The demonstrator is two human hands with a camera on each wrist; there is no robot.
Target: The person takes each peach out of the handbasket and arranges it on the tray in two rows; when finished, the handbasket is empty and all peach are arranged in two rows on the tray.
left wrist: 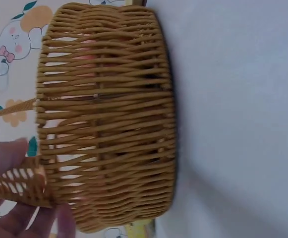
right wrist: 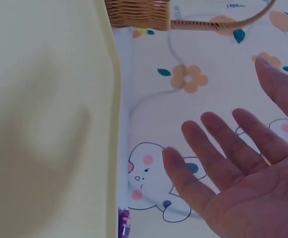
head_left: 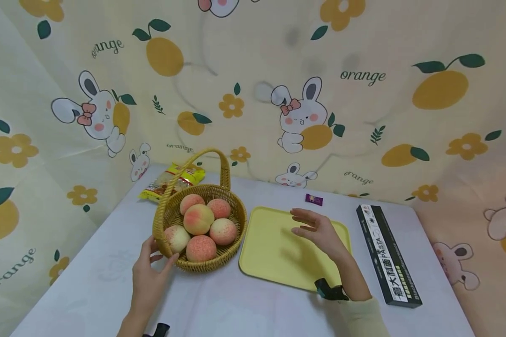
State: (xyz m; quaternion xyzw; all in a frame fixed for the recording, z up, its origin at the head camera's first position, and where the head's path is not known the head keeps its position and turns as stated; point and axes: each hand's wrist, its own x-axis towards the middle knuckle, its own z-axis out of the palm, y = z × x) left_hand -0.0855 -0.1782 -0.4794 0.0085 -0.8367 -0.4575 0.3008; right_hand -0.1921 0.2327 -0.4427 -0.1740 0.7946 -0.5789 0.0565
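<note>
A woven wicker basket with a tall arched handle holds several pink and pale-yellow peaches. My left hand is at its left side. The left wrist view shows the thumb and fingers of that hand on either side of the handle's lower end, gripping it by the rim; the basket wall fills the middle there. Over a yellow rectangular tray hovers my right hand, holding nothing. Its fingers are spread and slightly bent in the right wrist view.
Behind the basket lies a yellow snack packet. A small purple wrapped candy sits beyond the tray. To the tray's right is a long black pasta box. A printed cloth backdrop rises behind the white table.
</note>
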